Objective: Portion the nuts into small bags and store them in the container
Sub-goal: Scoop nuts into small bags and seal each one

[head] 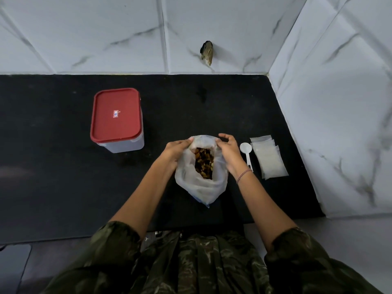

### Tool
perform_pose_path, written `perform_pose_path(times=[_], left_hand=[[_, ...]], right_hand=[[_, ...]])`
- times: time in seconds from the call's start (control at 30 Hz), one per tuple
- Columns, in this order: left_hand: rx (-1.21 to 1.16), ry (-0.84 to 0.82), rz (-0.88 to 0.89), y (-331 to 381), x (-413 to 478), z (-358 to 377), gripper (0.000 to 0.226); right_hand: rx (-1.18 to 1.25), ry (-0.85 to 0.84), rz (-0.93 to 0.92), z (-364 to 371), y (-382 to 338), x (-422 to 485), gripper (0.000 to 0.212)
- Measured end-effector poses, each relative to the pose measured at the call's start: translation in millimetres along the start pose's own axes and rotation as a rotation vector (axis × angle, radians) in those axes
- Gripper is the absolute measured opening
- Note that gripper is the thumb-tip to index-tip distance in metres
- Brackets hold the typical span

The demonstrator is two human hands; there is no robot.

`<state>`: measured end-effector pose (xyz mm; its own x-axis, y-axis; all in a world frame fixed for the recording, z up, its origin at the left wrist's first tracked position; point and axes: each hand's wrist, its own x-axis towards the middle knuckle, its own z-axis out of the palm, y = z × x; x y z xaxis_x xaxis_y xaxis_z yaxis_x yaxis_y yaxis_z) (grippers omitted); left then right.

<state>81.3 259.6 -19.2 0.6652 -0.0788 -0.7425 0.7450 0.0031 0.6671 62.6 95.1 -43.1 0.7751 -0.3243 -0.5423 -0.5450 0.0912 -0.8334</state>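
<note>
A large translucent plastic bag (201, 185) stands on the black counter (63, 187), its mouth spread wide, with brown nuts (204, 162) showing inside. My left hand (176, 151) grips the left side of the bag's rim. My right hand (230, 151) grips the right side of the rim. A white plastic spoon (246, 150) lies just right of my right hand. A stack of small clear bags (269, 158) lies beside the spoon. A clear container with a shut red lid (116, 115) stands at the back left.
White marble-look tiled walls (339, 124) close off the back and right of the counter. A dark hole or chip (207, 52) marks the back wall. A dark flat object (12, 268) sits at the lower left corner.
</note>
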Motion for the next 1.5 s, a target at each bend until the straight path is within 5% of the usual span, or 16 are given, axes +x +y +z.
perform_pose_path(times=[0.27, 0.53, 0.77, 0.97, 1.3, 1.5], left_hand=[[0.014, 0.106, -0.053, -4, 9, 9, 0.027], [0.543, 0.556, 0.56, -29, -6, 1, 0.041], [0.632, 0.387, 0.432, -60, -34, -2, 0.06], [0.713, 0.267, 0.301, -75, -35, -5, 0.051], [0.378, 0.255, 0.214, -92, -30, -2, 0.008], [0.042, 0.232, 0.102, -95, -26, 1, 0.016]], right_hand=[[0.054, -0.036, 0.272, 8, -9, 14, 0.013], [-0.349, 0.18, -0.201, 6, 3, -18, 0.038], [-0.52, 0.241, -0.202, -7, 35, -71, 0.059], [-0.275, 0.128, -0.052, -12, 61, -86, 0.052], [0.116, 0.051, 0.184, -20, 80, -84, 0.02], [0.243, 0.041, 0.259, -18, 73, -86, 0.022]])
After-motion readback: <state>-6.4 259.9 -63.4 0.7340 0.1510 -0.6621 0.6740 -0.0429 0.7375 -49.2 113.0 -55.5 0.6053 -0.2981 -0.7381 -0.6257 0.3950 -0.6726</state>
